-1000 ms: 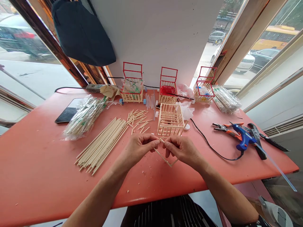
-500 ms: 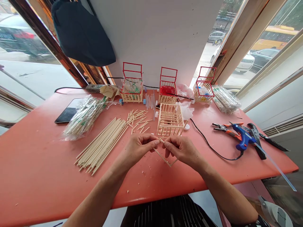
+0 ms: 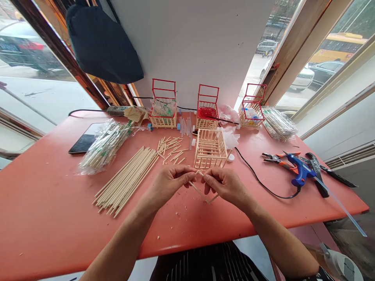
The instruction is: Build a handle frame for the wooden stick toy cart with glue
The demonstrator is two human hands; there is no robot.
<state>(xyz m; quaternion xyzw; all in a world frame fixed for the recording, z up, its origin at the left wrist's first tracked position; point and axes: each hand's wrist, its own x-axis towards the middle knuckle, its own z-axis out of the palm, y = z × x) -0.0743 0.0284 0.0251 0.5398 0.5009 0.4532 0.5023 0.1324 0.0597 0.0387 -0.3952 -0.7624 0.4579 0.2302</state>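
Now, left hand (image 3: pixel 173 181) pinches one side of a small wooden-stick frame (image 3: pixel 199 191), right hand (image 3: pixel 227 183) gripping the other | frame hangs between them, just nearer than the slatted stick basket (image 3: pixel 211 159) | looks like corner-joining | next move calls for a steady, untwisted pinch

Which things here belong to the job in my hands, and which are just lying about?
Likely part of the job: stick frame, pinched by left hand and right hand; long sticks; short sticks; glue gun; pliers.

Likely just lying about: tablet; dark bag, though that one hangs.
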